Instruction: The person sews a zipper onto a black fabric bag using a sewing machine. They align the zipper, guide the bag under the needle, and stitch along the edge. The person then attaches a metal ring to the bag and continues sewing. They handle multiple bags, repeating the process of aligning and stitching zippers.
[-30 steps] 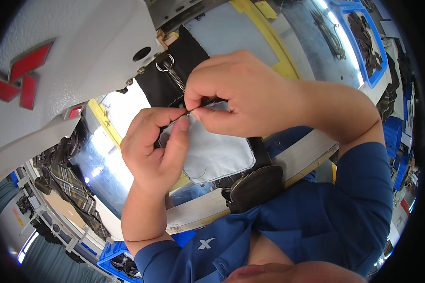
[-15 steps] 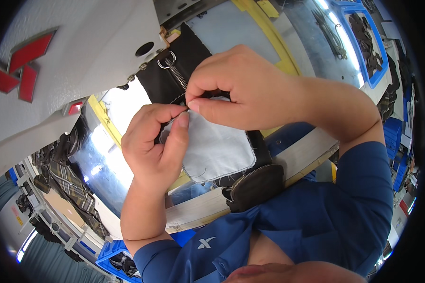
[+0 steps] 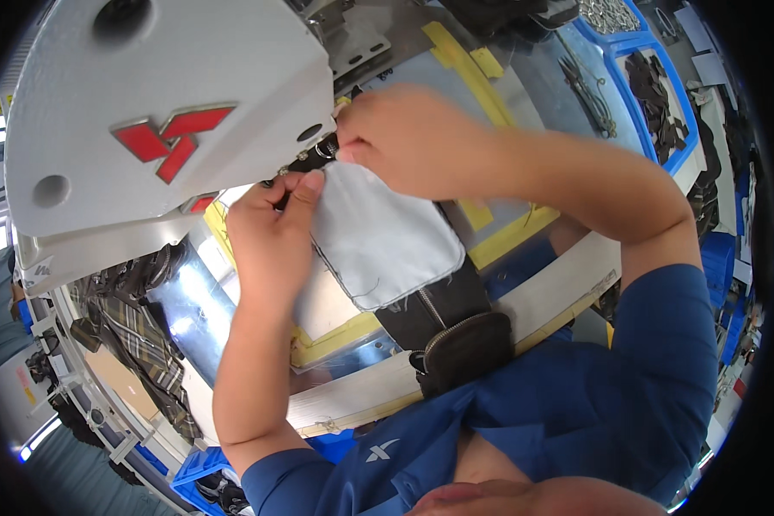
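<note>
A pale grey fabric panel (image 3: 387,236) with rounded corners and frayed edges lies over a long black fabric strip (image 3: 404,325). A zipper runs along the strip, and a black zippered pouch (image 3: 469,348) forms its near end. My left hand (image 3: 271,228) pinches the panel's far left edge between thumb and finger. At the far edge, my right hand (image 3: 404,133) is closed with thumb and fingers pinched on the panel and the black fabric. Both hands are close beneath the white sewing machine head (image 3: 262,64). The needle area is hidden behind the machine and my fingers.
Yellow tape strips (image 3: 516,241) edge the work surface. Scissors-like metal tools (image 3: 589,95) lie on the right, beside a blue bin (image 3: 691,129) of dark pieces. Another blue bin at the far right holds small metal parts (image 3: 606,13). Plaid fabric (image 3: 133,331) hangs on the left.
Both hands and the panel have moved away from me, closer to the machine. The metal ring on the strip is now largely covered. More of the strip's near zipper shows. The view has shifted.
</note>
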`<state>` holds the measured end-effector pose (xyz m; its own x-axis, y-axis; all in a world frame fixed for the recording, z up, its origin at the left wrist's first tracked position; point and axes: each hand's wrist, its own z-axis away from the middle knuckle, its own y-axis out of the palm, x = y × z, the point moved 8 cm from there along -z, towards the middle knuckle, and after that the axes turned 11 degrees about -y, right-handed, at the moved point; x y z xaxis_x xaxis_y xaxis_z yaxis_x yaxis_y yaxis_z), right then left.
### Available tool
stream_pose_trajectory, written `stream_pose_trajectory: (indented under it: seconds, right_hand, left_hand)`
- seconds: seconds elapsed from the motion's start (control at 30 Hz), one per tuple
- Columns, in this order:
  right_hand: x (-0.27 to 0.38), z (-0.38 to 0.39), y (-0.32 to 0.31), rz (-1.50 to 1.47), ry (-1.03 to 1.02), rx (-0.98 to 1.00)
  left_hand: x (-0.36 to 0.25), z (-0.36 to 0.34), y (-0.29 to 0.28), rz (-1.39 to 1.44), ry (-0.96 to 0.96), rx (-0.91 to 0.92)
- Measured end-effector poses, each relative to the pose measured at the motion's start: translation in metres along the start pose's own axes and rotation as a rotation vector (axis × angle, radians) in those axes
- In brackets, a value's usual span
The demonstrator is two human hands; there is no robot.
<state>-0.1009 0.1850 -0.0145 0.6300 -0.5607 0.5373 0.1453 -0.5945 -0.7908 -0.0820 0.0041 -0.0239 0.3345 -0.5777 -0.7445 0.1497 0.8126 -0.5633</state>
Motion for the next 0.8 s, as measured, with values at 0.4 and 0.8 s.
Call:
stream_pose_trajectory:
  seconds: [0.4,0.8]
  right_hand:
    - [-0.025,-0.035,-0.005,-0.054,0.052,0.171]
    - [-0.025,-0.039,-0.009,-0.010,0.142,0.244]
  left_hand:
    - [-0.017,-0.035,-0.014,-0.217,0.391,-0.079]
    - [0.006,-0.059,-0.017,-0.290,0.657,-0.138]
